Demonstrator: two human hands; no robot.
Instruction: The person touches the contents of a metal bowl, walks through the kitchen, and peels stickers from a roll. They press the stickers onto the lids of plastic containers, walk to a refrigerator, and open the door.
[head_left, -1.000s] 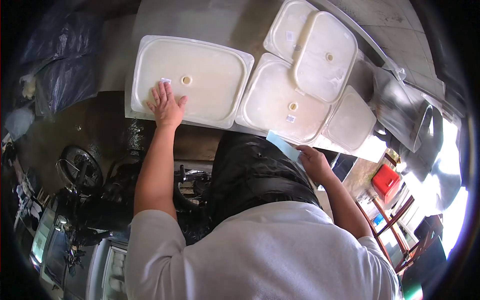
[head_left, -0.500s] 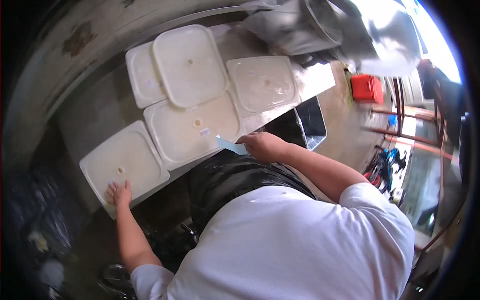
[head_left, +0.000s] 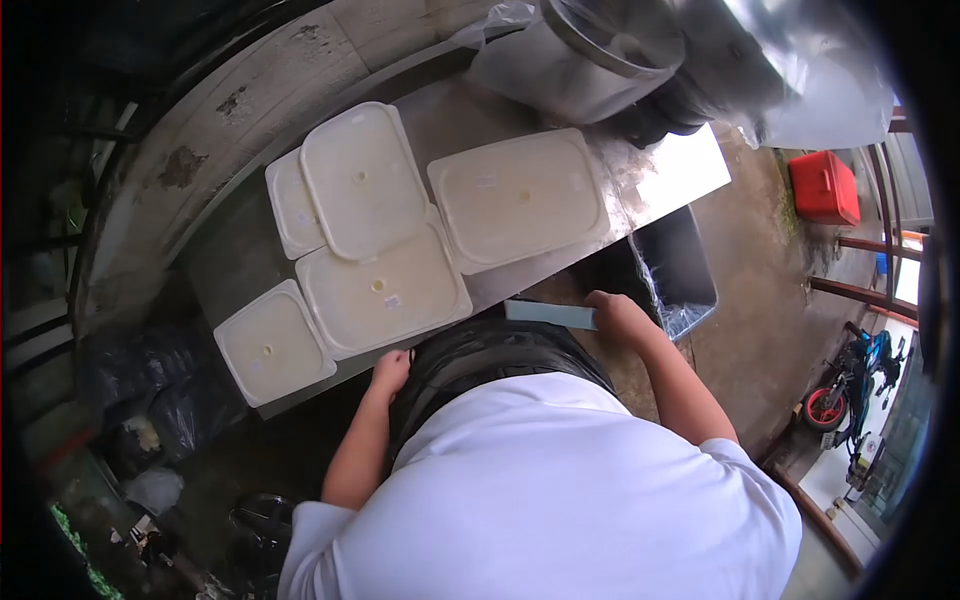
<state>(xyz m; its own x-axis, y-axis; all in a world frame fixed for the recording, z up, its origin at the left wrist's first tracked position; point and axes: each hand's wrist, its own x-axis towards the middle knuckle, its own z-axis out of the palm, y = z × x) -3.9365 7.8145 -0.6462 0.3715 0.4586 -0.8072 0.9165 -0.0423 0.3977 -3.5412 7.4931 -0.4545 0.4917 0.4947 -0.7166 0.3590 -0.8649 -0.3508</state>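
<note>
My right hand (head_left: pixel 622 318) grips one end of a pale blue flat strip (head_left: pixel 550 314), which points left across the front of my black apron (head_left: pixel 490 345). My left hand (head_left: pixel 393 370) is closed beside the apron, near the table's front edge; what its fingers hold, if anything, is hidden. Several whitish rectangular plastic lids lie on the metal table (head_left: pixel 235 235). One lid (head_left: pixel 275 345) sits at the left, another (head_left: pixel 385 300) in the middle, and a tilted lid (head_left: pixel 365 180) overlaps the middle one and a back lid (head_left: pixel 292 205). A further lid (head_left: pixel 520 200) is at the right.
A large metal pot (head_left: pixel 570 75) wrapped in clear plastic stands at the table's back right. Below the right edge is a dark bin (head_left: pixel 680 270) with a plastic liner. A red cooler box (head_left: pixel 825 187) and a motorbike (head_left: pixel 845 395) stand farther right. Black bags (head_left: pixel 190 405) lie at left.
My left hand has come off the left lid and drawn back toward my body. My right hand has moved right, carrying the pale blue strip away from the lids. The view has shifted.
</note>
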